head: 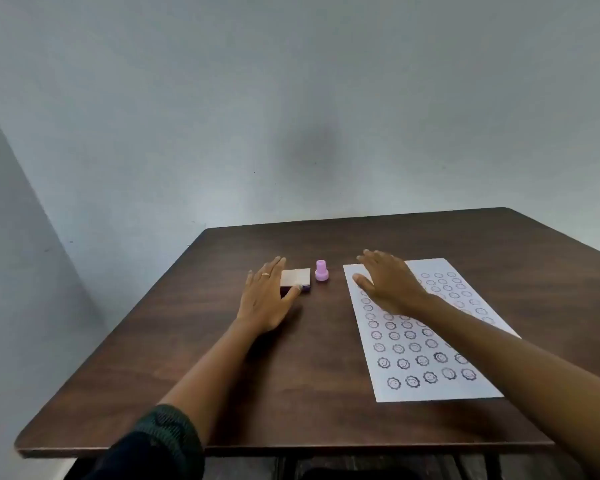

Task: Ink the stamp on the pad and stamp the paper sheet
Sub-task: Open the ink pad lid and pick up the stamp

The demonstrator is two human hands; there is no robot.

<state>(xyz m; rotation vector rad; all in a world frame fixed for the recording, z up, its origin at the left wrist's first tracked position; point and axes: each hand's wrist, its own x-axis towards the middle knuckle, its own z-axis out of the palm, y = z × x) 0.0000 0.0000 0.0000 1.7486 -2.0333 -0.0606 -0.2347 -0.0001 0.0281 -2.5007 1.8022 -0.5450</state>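
Stamp [321, 270]: small pink plastic piece, upright on the bench [291, 393], just right of the ink pad [296, 280] and left of the paper sheet [426, 327], touching neither. It looks light and rigid, with a narrow knob above a wider base. I judge the knob the place to pinch, thumb against two fingers; smooth plastic may slip, and it is top-heavy enough to tip if nudged.

My left hand [265, 299] lies spread and relaxed, fingers alongside the pad's left edge, thumb at its near corner, steadying rather than gripping. The pad seems a flat, stiff box, lid on; whether it lifts or hinges I cannot tell.

My right hand [388, 282] rests flat, palm down, holding nothing, on the sheet's far left part. The sheet is thin, easily shifted, and already carries rows of smiley marks.
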